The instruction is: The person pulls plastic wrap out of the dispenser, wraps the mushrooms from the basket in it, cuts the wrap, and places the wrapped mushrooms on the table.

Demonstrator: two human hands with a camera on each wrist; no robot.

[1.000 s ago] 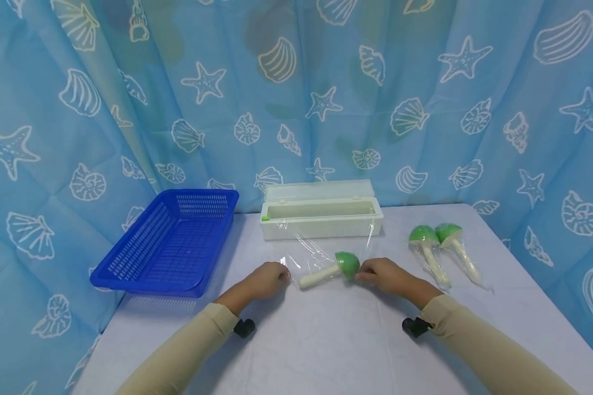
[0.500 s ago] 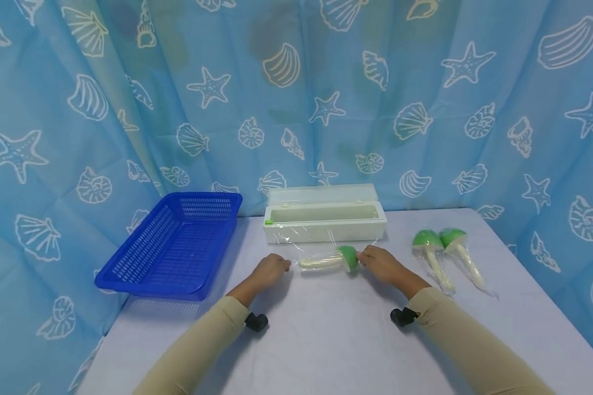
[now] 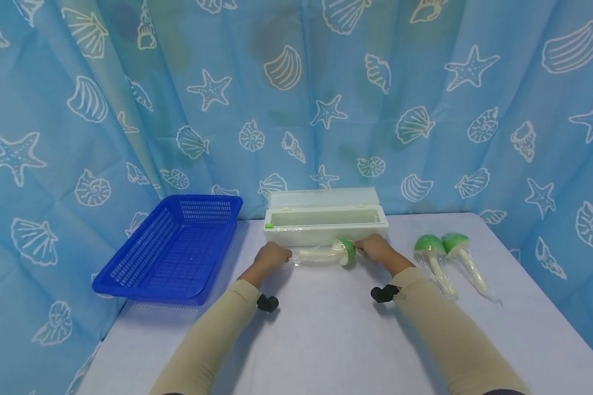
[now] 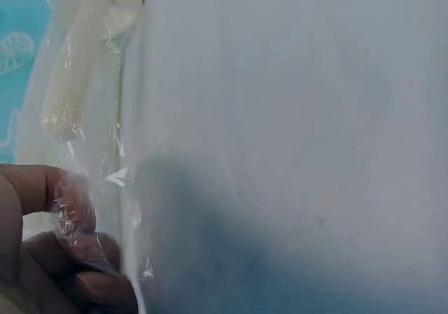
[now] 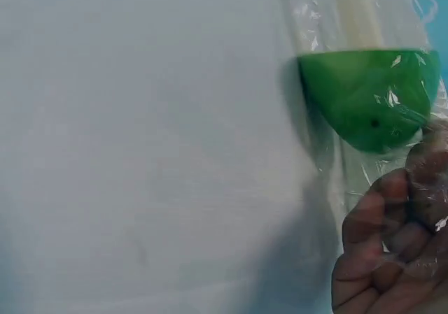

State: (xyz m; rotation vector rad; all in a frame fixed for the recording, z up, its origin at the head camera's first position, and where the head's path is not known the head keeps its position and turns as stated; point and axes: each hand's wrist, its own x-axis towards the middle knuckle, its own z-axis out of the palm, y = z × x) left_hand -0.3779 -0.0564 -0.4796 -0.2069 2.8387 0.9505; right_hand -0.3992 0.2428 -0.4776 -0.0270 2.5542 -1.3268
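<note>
A toy mushroom (image 3: 347, 254) with a green cap and pale stem lies sideways in front of the white cling film box (image 3: 326, 235), wrapped in clear film. At the stem end, my left hand (image 3: 272, 255) pinches the cling film (image 4: 115, 177) between thumb and fingers; the left wrist view shows it bunched there. Beside the cap, my right hand (image 3: 377, 250) grips the film's other end with curled fingers. In the right wrist view the green cap (image 5: 374, 97) shows through the film, just beyond the fingertips.
A blue plastic basket (image 3: 202, 274) stands on the left of the white-covered table (image 3: 326, 340). On the right lie two film-wrapped mushrooms, one nearer (image 3: 432, 255) and one farther right (image 3: 462, 252). A patterned blue curtain (image 3: 296, 109) hangs behind.
Both hands have moved away from the body, toward the box, with the mushroom between them. The film that stretched up to the box now lies around the mushroom, which has turned nearly level.
</note>
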